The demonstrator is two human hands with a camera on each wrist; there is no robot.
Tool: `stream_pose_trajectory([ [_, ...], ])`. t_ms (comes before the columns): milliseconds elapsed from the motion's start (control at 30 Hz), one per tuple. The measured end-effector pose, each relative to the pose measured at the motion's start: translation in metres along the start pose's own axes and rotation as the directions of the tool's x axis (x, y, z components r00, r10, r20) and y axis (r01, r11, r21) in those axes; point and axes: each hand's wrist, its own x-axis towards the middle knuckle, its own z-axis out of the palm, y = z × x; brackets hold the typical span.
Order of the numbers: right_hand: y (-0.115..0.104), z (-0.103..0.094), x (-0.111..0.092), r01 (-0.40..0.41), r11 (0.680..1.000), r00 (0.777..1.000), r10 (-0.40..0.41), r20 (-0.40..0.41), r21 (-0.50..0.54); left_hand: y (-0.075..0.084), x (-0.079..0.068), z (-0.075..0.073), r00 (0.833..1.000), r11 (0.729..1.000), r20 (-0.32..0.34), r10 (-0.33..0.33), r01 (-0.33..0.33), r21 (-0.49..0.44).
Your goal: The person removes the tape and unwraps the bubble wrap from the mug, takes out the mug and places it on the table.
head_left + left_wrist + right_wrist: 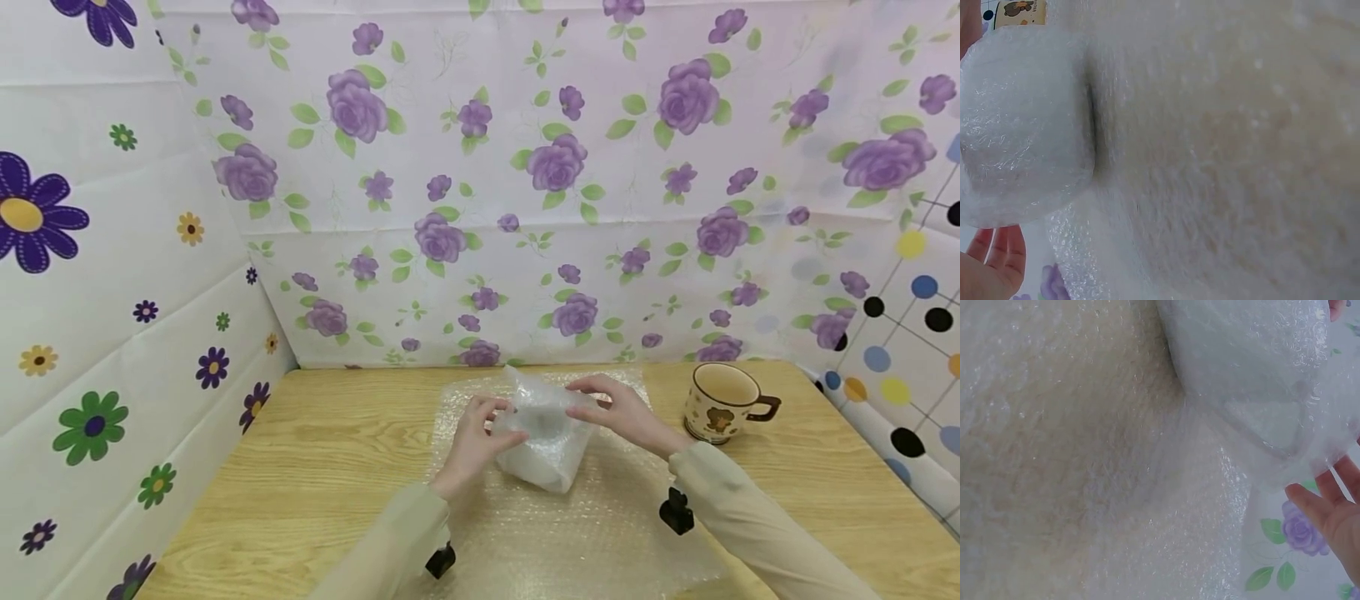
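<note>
A bundle in bubble wrap [543, 437] stands in front of me, on a flat bubble wrap sheet [570, 542]. Its layers are cloudy and hide what lies inside. My left hand [477, 437] holds the bundle's left side, thumb toward me and fingers farther back. On the other side my right hand [615, 414] grips the wrap near the upper right, thumb and fingers spread around it. The left wrist view shows the rounded bundle [1029, 125] with left fingers [1007, 253] against its end. In the right wrist view, a loose clear flap [1266, 425] reaches toward the right fingers [1329, 494].
A cream mug [722, 404] with a bear picture and brown handle stands at the right, beyond my right wrist. The wooden table [352, 433] ends at a flowered cloth [480, 208] behind. Patterned cloths also hang at both sides.
</note>
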Motion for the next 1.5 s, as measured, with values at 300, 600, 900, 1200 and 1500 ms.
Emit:
stream_pose_trajectory([
  [300,-0.001,-0.005,0.009,-0.051,0.993,0.982,0.031,-0.188,-0.103,0.005,-0.001,0.001,1.0,0.997,0.006,0.012,-0.013,0.078],
  [600,0.008,-0.013,0.015,-0.095,0.993,0.962,0.073,-0.261,-0.073,0.005,0.0,0.003,1.0,0.987,0.005,0.027,-0.028,0.16],
  [900,0.023,-0.019,0.016,-0.182,0.983,0.901,0.155,-0.406,-0.03,0.013,0.0,0.003,0.999,0.976,0.031,0.013,-0.019,0.216],
  [1200,0.03,-0.019,0.017,-0.219,0.966,0.898,0.146,-0.415,-0.135,0.013,-0.001,0.002,0.999,0.97,0.025,0.032,-0.037,0.242],
  [1500,0.034,-0.013,0.019,-0.281,0.951,0.888,0.207,-0.41,-0.129,0.013,-0.004,0.001,1.0,0.971,0.011,0.018,-0.02,0.238],
])
